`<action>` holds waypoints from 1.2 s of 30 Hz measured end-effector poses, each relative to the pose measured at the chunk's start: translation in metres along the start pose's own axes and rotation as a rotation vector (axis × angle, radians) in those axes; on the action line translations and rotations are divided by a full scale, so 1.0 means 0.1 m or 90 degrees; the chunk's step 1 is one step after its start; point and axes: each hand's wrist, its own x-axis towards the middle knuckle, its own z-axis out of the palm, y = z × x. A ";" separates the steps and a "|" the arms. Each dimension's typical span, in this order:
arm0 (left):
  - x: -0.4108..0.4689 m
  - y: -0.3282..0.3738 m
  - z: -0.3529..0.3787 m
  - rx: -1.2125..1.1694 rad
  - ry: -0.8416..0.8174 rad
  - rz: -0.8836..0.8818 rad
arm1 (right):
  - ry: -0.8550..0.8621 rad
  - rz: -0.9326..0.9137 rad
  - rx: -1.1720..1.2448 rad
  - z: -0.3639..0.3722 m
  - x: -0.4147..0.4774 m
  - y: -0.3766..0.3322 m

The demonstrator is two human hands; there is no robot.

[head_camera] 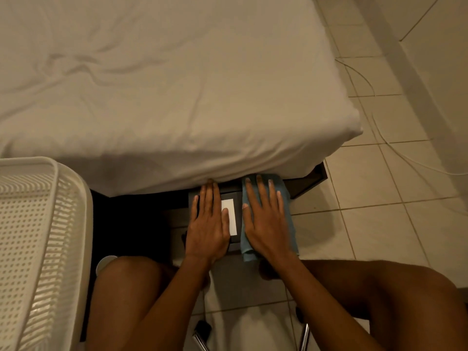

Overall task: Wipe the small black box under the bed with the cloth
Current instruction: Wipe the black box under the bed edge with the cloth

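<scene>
A small black box (234, 240) with a white label on top lies on the floor at the edge of the bed (177, 97), partly under the mattress overhang. My left hand (208, 224) lies flat on the box's left part, fingers stretched toward the bed. My right hand (266, 221) presses flat on a blue-grey cloth (287, 196) that covers the box's right side and hangs down toward me. My hands and the cloth hide most of the box.
A white perforated plastic basket (38, 249) stands at the left. The bed's dark frame (307, 183) shows under the mattress corner. A thin white cable (395, 148) runs over the tiled floor at right. My bare knees frame the bottom.
</scene>
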 end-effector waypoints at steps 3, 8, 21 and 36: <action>0.00 -0.03 -0.01 -0.005 -0.008 -0.001 | -0.005 -0.018 0.008 0.00 -0.13 -0.06; 0.00 -0.01 -0.02 -0.005 -0.009 0.002 | -0.025 -0.073 0.011 0.00 -0.30 0.03; 0.04 0.01 -0.03 0.011 -0.019 0.008 | 0.002 -0.069 -0.029 -0.03 -0.14 -0.05; -0.01 0.00 0.00 -0.021 -0.006 -0.009 | 0.003 -0.052 0.038 -0.03 -0.09 0.07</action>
